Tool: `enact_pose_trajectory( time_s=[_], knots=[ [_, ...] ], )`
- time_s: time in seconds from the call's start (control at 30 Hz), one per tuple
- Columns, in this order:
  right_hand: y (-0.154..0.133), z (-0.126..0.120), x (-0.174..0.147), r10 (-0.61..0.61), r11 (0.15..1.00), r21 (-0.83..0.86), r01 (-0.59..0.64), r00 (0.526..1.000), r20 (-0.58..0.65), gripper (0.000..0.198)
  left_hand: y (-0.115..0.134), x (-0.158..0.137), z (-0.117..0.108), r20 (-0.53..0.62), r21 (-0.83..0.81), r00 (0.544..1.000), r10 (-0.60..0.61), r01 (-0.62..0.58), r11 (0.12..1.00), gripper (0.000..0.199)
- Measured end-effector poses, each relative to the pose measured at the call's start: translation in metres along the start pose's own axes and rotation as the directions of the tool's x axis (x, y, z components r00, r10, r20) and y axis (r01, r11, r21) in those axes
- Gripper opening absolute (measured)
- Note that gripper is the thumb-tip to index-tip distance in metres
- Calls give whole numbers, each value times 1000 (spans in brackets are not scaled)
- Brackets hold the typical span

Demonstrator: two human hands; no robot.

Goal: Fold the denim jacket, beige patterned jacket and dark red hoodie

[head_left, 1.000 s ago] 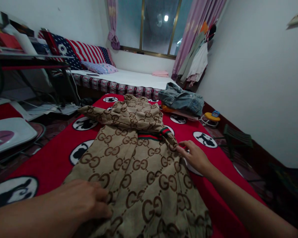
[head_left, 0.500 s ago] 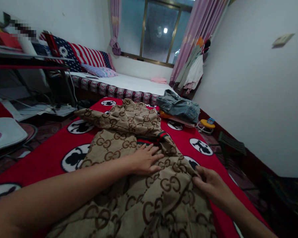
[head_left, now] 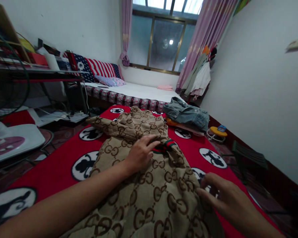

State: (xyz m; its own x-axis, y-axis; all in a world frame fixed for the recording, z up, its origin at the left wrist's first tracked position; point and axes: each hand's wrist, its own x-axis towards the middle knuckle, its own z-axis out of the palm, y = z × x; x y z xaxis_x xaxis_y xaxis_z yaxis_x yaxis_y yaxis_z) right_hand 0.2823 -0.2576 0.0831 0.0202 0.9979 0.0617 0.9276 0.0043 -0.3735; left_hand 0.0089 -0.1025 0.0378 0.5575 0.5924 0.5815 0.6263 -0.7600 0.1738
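A tan hooded jacket with a brown letter pattern lies spread on a red blanket. One sleeve is folded across its upper part, and a green-and-red striped band shows near the fold. My left hand rests on the jacket beside the band, palm down, with fingers loosely bent and apart. At the garment's right edge, my right hand hovers with thumb and forefinger parted and a gap between them. Whether its thumb tip touches the cloth is hard to tell.
The red blanket has white round prints. A folded denim garment tops a pile at the far right. Beyond is a bed under a window. A cluttered desk and white seat stand left; a yellow stool stands right.
My left hand has lifted from lying flat to bent fingers, shifting slightly up the jacket. My right hand has released the jacket's edge and its fingers have parted. The camera view has tilted up.
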Motion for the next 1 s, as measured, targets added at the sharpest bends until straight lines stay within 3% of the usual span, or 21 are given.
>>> enact_pose_trajectory(
  time_s=[0.1, 0.2, 0.27, 0.37, 0.47, 0.57, 0.67, 0.73, 0.8, 0.83, 0.87, 0.9, 0.93, 1.0],
  knots=[
    [0, 0, 12, 28, 996, -78, -30, 999, -25, 29, -27, 13, -16, -12, 183, 987, -159, 159, 970, 70],
    [-8, 7, 16, 52, 982, -188, -25, 988, 142, 27, -52, 20, -22, 131, 256, 953, -274, 235, 938, 54],
    [-10, 13, 14, 63, 977, -214, -15, 974, 218, 26, -65, 24, -23, 189, 232, 942, -279, 233, 944, 36],
    [-7, 15, 7, 71, 983, -179, -28, 969, 236, 32, -78, 33, -26, 92, 97, 969, -227, 219, 971, 29],
    [-4, 9, -1, 20, 1000, -21, -15, 963, 269, 33, -88, 52, -38, -119, -16, 968, -221, 221, 975, 32],
    [-21, -5, -7, -42, 966, 256, -32, 960, 278, 30, -100, 75, -58, -274, -55, 917, -291, 287, 956, 31],
    [-58, -14, -12, -100, 847, 528, -60, 958, 270, 39, -115, 92, -76, -339, -61, 874, -349, 350, 935, 30],
    [-85, -7, -13, -178, 782, 621, -50, 937, 299, 47, -125, 95, -82, -306, -35, 871, -384, 393, 919, 31],
    [-105, 13, -11, -359, 769, 637, 54, 862, 359, 55, -130, 93, -84, -212, 23, 885, -415, 429, 903, 31],
    [-112, 28, -9, -479, 762, 630, 151, 786, 391, 58, -129, 91, -84, -168, 57, 888, -428, 442, 895, 30],
    [-116, 45, -6, -598, 739, 620, 264, 682, 422, 61, -126, 88, -84, -142, 91, 889, -435, 450, 889, 30],
    [-117, 63, -3, -689, 700, 607, 375, 578, 438, 64, -120, 85, -83, -138, 118, 891, -433, 448, 886, 29],
    [-118, 81, 0, -738, 669, 579, 465, 502, 450, 64, -111, 82, -82, -153, 137, 896, -416, 436, 889, 28],
    [-116, 111, 5, -759, 649, 489, 583, 459, 461, 61, -86, 77, -76, -164, 173, 925, -344, 370, 913, 27]
  ],
)
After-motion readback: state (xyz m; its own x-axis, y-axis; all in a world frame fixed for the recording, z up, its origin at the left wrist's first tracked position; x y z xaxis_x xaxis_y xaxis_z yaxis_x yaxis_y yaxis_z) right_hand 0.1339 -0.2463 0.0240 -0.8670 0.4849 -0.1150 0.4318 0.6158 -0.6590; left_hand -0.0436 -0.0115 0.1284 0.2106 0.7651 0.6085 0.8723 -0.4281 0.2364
